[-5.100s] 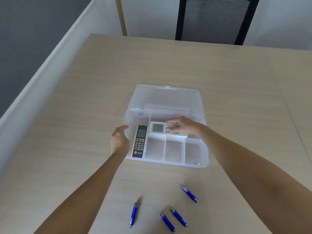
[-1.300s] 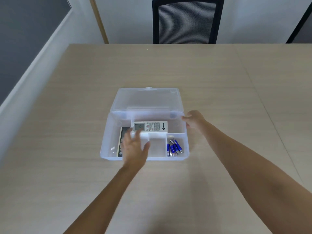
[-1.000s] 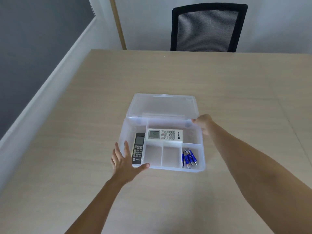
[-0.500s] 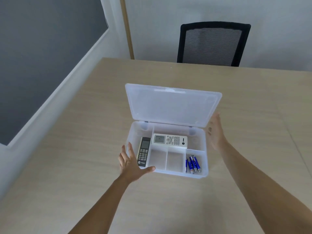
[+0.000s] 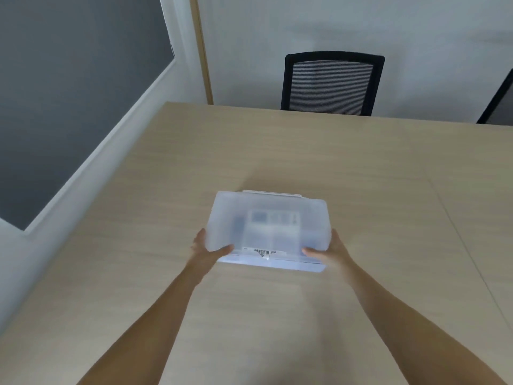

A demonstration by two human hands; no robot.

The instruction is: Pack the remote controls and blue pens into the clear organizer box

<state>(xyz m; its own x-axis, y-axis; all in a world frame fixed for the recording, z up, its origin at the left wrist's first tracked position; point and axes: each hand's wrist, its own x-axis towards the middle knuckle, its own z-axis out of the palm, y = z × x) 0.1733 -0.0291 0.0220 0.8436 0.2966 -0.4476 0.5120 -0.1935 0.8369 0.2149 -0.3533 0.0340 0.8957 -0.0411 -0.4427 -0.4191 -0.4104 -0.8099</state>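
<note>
The clear organizer box (image 5: 313,218) sits on the wooden table with its lid down over the base, and the frame is blurred by motion. Through the lid I make out the white remote (image 5: 273,219) and, faintly, the dark remote (image 5: 238,225); the blue pens are too blurred to pick out. My left hand (image 5: 206,247) holds the lid's front left corner, thumb on top. My right hand (image 5: 329,250) holds the front right corner the same way. A barcode sticker (image 5: 262,251) shows on the front wall between my hands.
The wooden table (image 5: 361,168) stretches all around the box. A black mesh chair (image 5: 331,83) stands at the far edge, and part of a second chair (image 5: 499,104) shows at the right. A white wall with a dark panel (image 5: 69,93) runs along the left.
The lid stood upright half a second ago and is now down over the base. Both hands moved from beside the box onto the lid's front corners. Earlier the pens lay loose on the table.
</note>
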